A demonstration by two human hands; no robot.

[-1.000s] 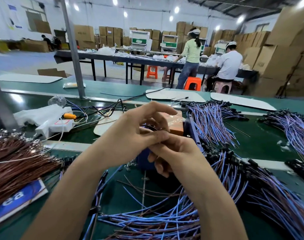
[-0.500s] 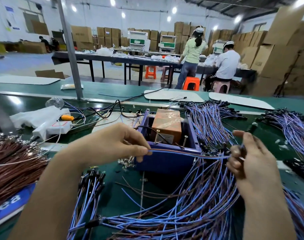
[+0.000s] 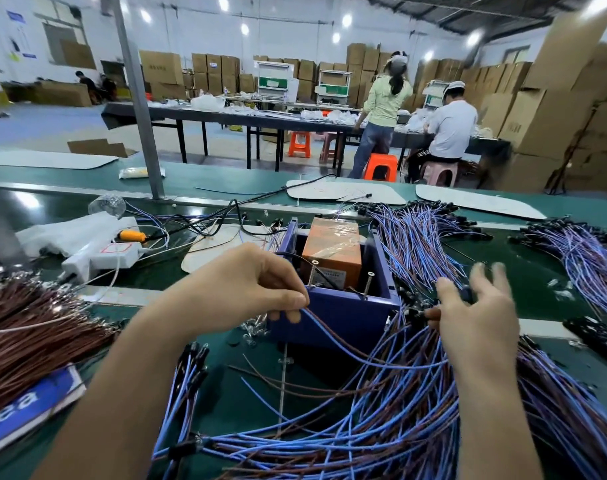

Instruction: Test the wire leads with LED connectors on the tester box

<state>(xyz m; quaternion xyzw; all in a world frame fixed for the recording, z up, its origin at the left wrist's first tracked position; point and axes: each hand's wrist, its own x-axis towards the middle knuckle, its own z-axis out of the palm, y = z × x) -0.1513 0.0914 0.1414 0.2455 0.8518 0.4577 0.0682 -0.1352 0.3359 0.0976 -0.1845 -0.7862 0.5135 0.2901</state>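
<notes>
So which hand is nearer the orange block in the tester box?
Left. The left hand pinches a wire pair beside the orange block; the right hand is farther away, over the wire pile.

Tester box: open-topped blue plastic box point(image 3: 333, 315) on the green bench, an orange block point(image 3: 333, 251) and two upright screws inside.
Held lead: thin blue-and-brown wire pair point(image 3: 343, 344), sagging in front of the box.
Loose leads: blue-and-brown wires with black connectors point(image 3: 381, 427), heaped in front and right of the box.
</notes>
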